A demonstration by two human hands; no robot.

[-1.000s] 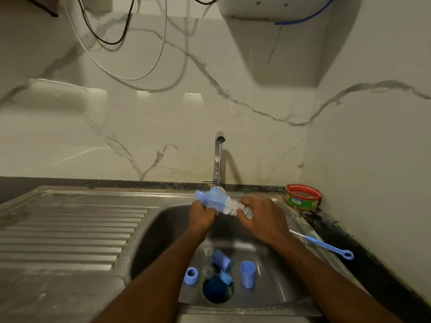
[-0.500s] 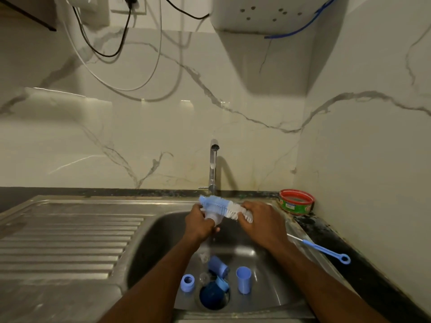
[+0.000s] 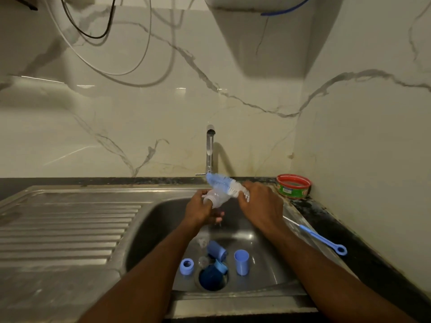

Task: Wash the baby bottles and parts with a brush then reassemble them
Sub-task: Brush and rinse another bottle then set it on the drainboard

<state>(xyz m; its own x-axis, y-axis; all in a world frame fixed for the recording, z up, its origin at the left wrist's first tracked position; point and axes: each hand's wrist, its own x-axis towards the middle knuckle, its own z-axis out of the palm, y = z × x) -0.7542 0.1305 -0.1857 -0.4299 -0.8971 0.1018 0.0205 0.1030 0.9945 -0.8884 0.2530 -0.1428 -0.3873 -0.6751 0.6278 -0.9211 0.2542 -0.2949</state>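
L hand (image 3: 200, 209) grips clear bottle (image 3: 215, 198), R hand (image 3: 258, 203) holds brush (image 3: 224, 185) over sink (image 3: 163, 220)

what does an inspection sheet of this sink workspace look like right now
surface: stainless steel sink with ribbed drainboard; water runs from the chrome tap.
job's things: clear plastic bottle and blue-and-white bristle brush at the hands; blue ring, two blue caps and clear parts in the basin; thin blue brush on the sink's right edge.
clutter: red-rimmed round tin in the corner.
hands: left hand holds the bottle; right hand grips the brush.
cables: black and white cables hang on the wall.
surroundings: marble-look wall tiles.
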